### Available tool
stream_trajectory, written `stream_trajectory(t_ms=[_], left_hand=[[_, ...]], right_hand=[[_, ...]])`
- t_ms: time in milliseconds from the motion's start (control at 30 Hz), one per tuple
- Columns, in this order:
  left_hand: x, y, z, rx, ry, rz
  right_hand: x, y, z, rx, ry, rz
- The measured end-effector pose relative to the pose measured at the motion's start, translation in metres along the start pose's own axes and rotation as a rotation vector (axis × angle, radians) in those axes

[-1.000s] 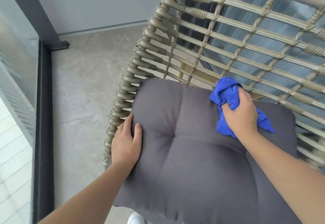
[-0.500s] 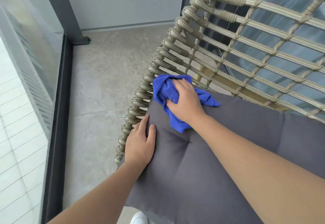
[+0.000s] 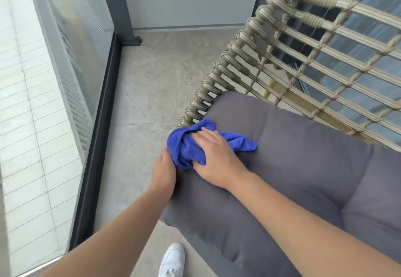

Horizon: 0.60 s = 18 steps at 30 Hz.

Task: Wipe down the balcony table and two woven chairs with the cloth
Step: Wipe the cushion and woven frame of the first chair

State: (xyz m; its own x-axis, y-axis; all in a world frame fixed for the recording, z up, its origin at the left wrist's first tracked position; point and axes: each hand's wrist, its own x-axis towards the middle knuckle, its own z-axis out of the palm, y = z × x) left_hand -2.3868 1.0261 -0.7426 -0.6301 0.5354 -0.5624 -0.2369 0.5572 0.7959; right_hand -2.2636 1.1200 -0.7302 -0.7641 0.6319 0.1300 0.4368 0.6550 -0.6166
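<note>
At the seat's left front corner, right hand (image 3: 213,157) lies over the bunched blue cloth (image 3: 188,146), thumb and fingers curled into its folds, pressing it onto the grey cushion (image 3: 303,168). Grip state: closed on the cloth. Left hand (image 3: 163,171) sits at the cushion's left edge, just beside the cloth and touching it; its fingers are hidden under the cloth and over the cushion side, so cannot tell how they lie.

Cloth is at the extreme left of the cushion, next to the lowest wraps of the woven chair (image 3: 249,44) armrest. Cloth's long axis runs roughly left to right, a loose tail trailing rightward.

Key relation: nearly all unwiped-looking cushion surface lies to the right and front of the cloth; armrest weave rises directly behind and above it. Right hand carries the cloth, so it is the working hand; left is nearer the edge, likely bracing.

Judgement: seat wipe under way; table not in view.

Nearby: tiled floor (image 3: 152,81), glass railing (image 3: 65,37), white shoe (image 3: 172,259).
</note>
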Motion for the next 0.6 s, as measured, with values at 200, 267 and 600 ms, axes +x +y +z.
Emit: stream_trajectory(t_ms=[200, 267, 600], left_hand=[[-0.01, -0.017, -0.029, -0.348, 0.151, -0.244], [-0.016, -0.029, -0.04, -0.305, 0.165, -0.251], [-0.038, -0.011, -0.038, -0.099, 0.121, -0.063]], right_hand=[[-0.014, -0.052, 0.047, -0.064, -0.124, 0.002], [-0.023, -0.063, 0.055, -0.165, -0.162, -0.005], [-0.045, -0.056, 0.031, -0.331, -0.116, 0.049]])
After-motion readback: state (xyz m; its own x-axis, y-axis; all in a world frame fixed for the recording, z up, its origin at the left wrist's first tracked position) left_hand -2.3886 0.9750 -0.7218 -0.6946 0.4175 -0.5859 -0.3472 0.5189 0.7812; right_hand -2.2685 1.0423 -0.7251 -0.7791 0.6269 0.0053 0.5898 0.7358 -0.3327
